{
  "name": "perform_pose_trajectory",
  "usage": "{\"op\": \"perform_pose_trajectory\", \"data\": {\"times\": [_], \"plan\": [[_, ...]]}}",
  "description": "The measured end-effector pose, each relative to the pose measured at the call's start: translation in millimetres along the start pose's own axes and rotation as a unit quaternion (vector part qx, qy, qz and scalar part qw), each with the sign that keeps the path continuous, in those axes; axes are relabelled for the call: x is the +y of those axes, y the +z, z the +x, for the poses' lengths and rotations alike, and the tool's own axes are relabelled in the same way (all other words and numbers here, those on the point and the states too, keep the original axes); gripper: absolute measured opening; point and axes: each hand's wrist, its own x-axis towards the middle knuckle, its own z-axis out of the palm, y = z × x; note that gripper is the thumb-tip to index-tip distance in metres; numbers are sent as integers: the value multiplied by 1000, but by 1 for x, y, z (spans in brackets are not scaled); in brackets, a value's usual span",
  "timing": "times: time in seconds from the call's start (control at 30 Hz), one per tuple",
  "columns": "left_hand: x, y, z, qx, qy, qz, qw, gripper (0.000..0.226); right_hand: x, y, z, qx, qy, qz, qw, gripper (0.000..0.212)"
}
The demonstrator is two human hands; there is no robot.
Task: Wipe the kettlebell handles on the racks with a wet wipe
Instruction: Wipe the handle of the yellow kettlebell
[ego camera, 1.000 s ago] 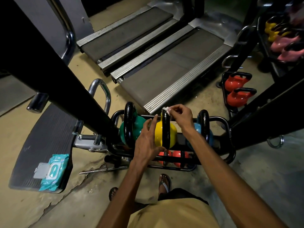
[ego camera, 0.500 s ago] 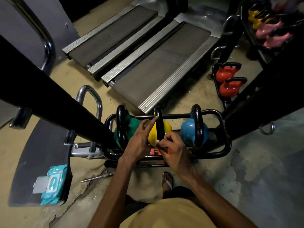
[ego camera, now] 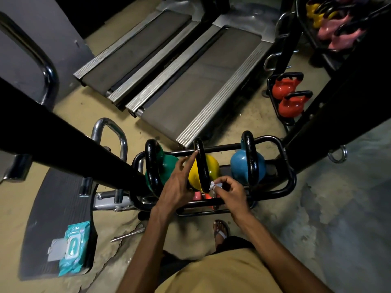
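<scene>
the right hand (ego camera: pixel 229 192) pinches a small bunched wet wipe (ego camera: pixel 213 185) between thumb and fingertips and holds it against the near, lower end of the black handle (ego camera: pixel 202 166) of the yellow kettlebell (ego camera: pixel 213 166). that bell sits in the middle of the low rack (ego camera: pixel 273 193), just toward 6 o'clock from the centre of view. the left hand (ego camera: pixel 179 185) grasps nothing: its fingers are stretched out, the index tip touching the top of the handle while the palm lies at the bell's 9 o'clock side

risks, as i judge them: the wipe is a tiny wad, so it may slip from the pinch and drop through the rack bars, or skim only one face of the thick loop and leave the far side dirty. a light fingertip may not stop the bell rocking if the rub gets harder. the green kettlebell (ego camera: pixel 169 166) at its 9 o'clock and the blue kettlebell (ego camera: pixel 239 168) at its 3 o'clock stand close, so knuckles could knock their handles. the slanting black beam (ego camera: pixel 63 136) coming in from 10 o'clock crowds the left forearm

the floor (ego camera: pixel 317 218) is worn, cracked concrete. a wipes pack (ego camera: pixel 73 248) lies on a dark mat (ego camera: pixel 53 197) at 8 o'clock, two treadmills (ego camera: pixel 201 81) stand at 12 o'clock and red kettlebells (ego camera: pixel 285 96) at 2 o'clock; the light is dim
</scene>
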Motion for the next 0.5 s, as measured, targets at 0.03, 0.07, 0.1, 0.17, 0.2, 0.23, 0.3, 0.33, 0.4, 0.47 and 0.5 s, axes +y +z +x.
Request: {"op": "perform_pose_trajectory", "data": {"times": [0.03,0.07,0.1,0.17,0.2,0.23,0.3,0.33,0.4,0.47,0.5], "plan": [[0,0,0,0,-2,-5,1000,129,-2,0,3,2,13,12,1000,11],[1,1,-1,1,-3,-10,1000,130,-5,0,7,3,19,20,1000,13],[2,3,-2,2,-5,-13,1000,131,-8,0,12,0,22,22,1000,17],[5,6,-3,5,-16,-15,1000,136,-12,0,24,-18,29,-9,999,21],[7,8,-3,10,-23,-17,1000,137,-15,0,29,-31,25,-42,998,22],[9,10,-4,18,-28,-17,999,137,-18,0,33,-45,20,-80,996,22],[12,13,-4,37,-35,-12,999,135,-23,0,38,-66,4,-153,986,24],[13,13,-4,44,-37,-7,998,135,-24,0,39,-76,-5,-174,982,24],[14,15,-5,52,-43,2,998,135,-29,1,36,-98,-16,-196,976,20],[15,15,-5,56,-48,10,997,135,-34,3,36,-123,-17,-199,972,18],[15,15,-5,58,-48,12,997,135,-37,4,37,-136,-7,-195,971,19]]}}
